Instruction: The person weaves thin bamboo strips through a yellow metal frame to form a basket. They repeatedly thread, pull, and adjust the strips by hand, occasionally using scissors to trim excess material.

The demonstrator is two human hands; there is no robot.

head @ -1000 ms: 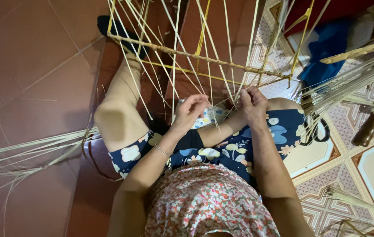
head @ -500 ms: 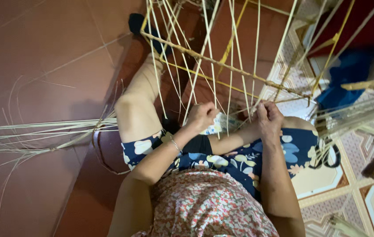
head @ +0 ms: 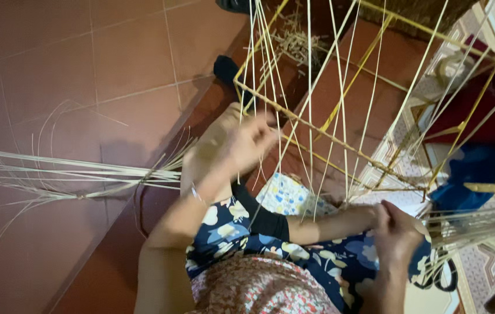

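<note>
The frame (head: pixel 340 139) — an open box of thin yellow cane bars — stood tilted over the person's lap, and pale strips (head: pixel 311 87) ran across it from top to bottom, several bunched near its left corner.

The left hand (head: pixel 247 142) was raised at the near left side of the frame, just below its lower cross-bar. It was blurred; the fingers looked curled about one or two strips, but whether they truly gripped them could not be told.

The right hand (head: pixel 395 232) lay low, under the frame's right corner, close to the lap. Its fingers were closed round the ends of a sheaf (head: pixel 480 224) of strips that stretched away to the right of the frame.

Below the frame the person sat in shorts (head: pixel 241 232) of dark blue with pale flowers, and a pink patterned top (head: pixel 259 288) showed nearest the camera. A bare leg (head: pixel 206 157) reached up toward the frame's left corner — a dark sandal (head: pixel 227 67) at its end, touching the floor (head: pixel 55 70) of red tiles. A patterned cloth (head: pixel 285 195) lay just under the frame, between the two forearms.

Left of the frame, well apart from it, a bundle (head: pixel 84 174) of long loose strips lay flat on the tiles, its tied end pointing toward the leg. Beyond the frame's far edge sat a small heap of scraps (head: pixel 297 40). Right of the frame lay a blue cloth (head: pixel 474 168).
</note>
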